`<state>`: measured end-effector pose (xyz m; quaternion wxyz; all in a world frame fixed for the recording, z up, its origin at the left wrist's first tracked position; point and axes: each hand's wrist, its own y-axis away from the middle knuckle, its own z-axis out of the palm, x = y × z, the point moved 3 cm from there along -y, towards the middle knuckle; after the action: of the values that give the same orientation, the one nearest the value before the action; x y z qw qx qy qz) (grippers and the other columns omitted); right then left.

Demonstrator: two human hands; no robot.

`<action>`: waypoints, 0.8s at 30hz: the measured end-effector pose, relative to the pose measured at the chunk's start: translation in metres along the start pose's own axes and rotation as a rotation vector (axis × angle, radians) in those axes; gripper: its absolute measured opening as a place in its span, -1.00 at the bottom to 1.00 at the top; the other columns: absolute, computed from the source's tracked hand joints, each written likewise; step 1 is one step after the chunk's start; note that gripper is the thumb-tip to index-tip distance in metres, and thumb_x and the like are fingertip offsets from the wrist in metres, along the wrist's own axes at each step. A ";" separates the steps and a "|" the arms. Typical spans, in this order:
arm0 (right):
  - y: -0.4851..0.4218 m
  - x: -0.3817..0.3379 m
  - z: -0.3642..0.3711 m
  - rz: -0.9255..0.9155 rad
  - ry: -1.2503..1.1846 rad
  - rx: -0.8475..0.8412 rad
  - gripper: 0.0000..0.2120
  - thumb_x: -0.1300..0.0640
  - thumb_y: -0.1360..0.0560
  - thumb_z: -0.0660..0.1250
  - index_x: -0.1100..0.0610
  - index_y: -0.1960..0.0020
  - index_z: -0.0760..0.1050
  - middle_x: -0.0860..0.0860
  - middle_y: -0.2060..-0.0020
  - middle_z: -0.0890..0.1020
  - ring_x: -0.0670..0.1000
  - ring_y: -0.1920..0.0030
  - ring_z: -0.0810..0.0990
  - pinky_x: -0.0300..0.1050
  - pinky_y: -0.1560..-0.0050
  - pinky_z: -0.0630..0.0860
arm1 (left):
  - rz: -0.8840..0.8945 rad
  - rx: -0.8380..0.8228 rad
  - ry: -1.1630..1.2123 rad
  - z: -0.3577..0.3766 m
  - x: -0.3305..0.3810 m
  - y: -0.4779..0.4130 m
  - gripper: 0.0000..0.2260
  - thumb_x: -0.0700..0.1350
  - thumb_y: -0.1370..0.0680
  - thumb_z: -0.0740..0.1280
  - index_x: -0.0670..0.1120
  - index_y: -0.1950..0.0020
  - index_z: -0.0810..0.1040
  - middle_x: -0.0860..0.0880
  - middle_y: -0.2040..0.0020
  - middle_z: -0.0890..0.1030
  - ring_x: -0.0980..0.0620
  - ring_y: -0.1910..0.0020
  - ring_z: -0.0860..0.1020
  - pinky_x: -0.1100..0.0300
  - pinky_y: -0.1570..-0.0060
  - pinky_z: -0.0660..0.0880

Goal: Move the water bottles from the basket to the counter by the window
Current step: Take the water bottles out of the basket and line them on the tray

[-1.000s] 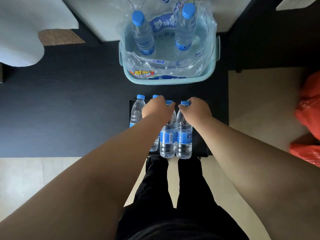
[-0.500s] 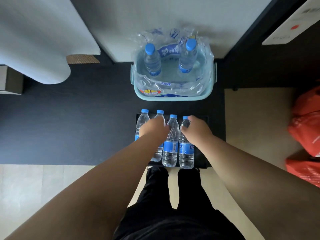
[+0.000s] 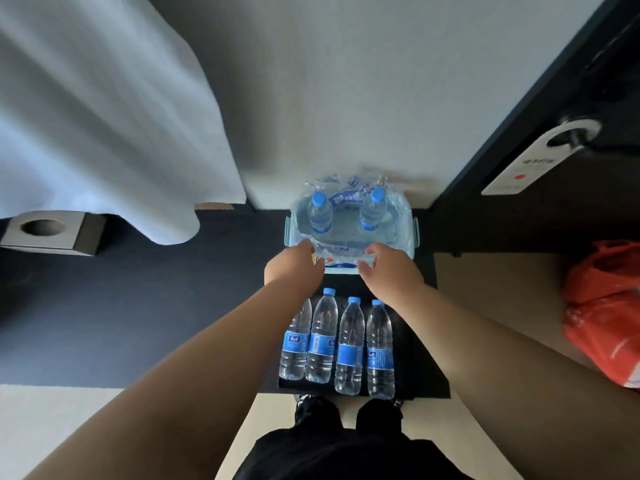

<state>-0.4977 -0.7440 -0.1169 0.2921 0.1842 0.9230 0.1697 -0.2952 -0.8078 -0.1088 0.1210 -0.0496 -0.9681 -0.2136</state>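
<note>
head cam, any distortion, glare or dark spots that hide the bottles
Head view: wide-angle bending curves the door edge and curtain; crinkled plastic wrap in the basket glints, blurring its two bottles; four counter bottles read sharp against the dark tray.

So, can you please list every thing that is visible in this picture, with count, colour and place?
bottles in basket: 2, clear with blue caps, upright at the basket's far side
basket: 1, pale green, on the dark surface by the wall
plastic wrap: 1, clear, lining the basket
bottles in row: 4, clear with blue labels, on a black tray
tissue box: 1, grey, far left
curtain: 1, white, upper left
red bag: right edge
door hanger: 1, white, upper right
left hand: at the basket's front edge, empty
right hand: same, empty
</note>
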 end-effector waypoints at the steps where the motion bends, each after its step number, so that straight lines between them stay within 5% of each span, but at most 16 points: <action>1: -0.002 -0.003 -0.007 -0.009 -0.005 0.020 -0.59 -0.14 -0.65 0.28 0.01 -0.43 0.51 0.03 -0.06 0.69 0.06 0.01 0.67 -0.03 0.09 0.60 | 0.007 0.011 -0.003 -0.008 0.002 -0.002 -0.70 0.19 -0.59 0.23 0.10 -0.25 0.50 0.02 -0.01 0.67 -0.09 0.14 0.61 0.10 0.21 0.47; 5: -0.013 -0.014 -0.031 -0.013 0.002 0.076 -0.56 -0.16 -0.65 0.28 0.01 -0.45 0.49 0.01 -0.13 0.69 0.08 -0.05 0.68 -0.01 0.03 0.60 | 0.025 0.063 0.015 -0.035 0.011 -0.014 -0.68 0.18 -0.57 0.24 0.11 -0.27 0.49 0.06 0.07 0.60 -0.05 0.21 0.58 0.13 0.26 0.45; 11: -0.043 -0.021 -0.055 0.013 0.085 0.086 -0.53 -0.13 -0.65 0.26 0.02 -0.50 0.42 0.02 -0.09 0.70 0.12 -0.09 0.66 -0.04 0.08 0.53 | 0.068 0.113 0.028 -0.065 0.028 -0.044 -0.67 0.08 -0.56 0.25 0.03 -0.29 0.47 -0.02 -0.13 0.59 -0.11 0.09 0.60 0.06 0.16 0.53; 15: -0.061 -0.022 -0.063 0.043 0.115 0.078 -0.53 -0.10 -0.66 0.26 0.02 -0.52 0.36 -0.01 0.12 0.62 0.11 0.10 0.64 -0.01 0.12 0.54 | 0.063 0.106 -0.017 -0.069 0.034 -0.061 -0.64 0.08 -0.59 0.24 0.02 -0.36 0.43 -0.03 -0.16 0.57 -0.12 0.05 0.59 0.05 0.16 0.49; 24: -0.104 -0.019 -0.049 0.070 0.132 0.107 -0.50 -0.04 -0.66 0.27 0.01 -0.55 0.27 -0.09 0.23 0.45 -0.04 0.32 0.48 -0.06 0.30 0.42 | 0.075 0.041 -0.096 -0.048 0.048 -0.094 -0.74 0.04 -0.64 0.24 -0.05 -0.27 0.43 -0.04 -0.12 0.57 -0.11 0.09 0.54 0.06 0.16 0.47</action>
<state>-0.5377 -0.8530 -0.1135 0.2144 0.2203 0.9409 0.1419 -0.3448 -0.9106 -0.0923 0.0834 -0.0935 -0.9744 -0.1865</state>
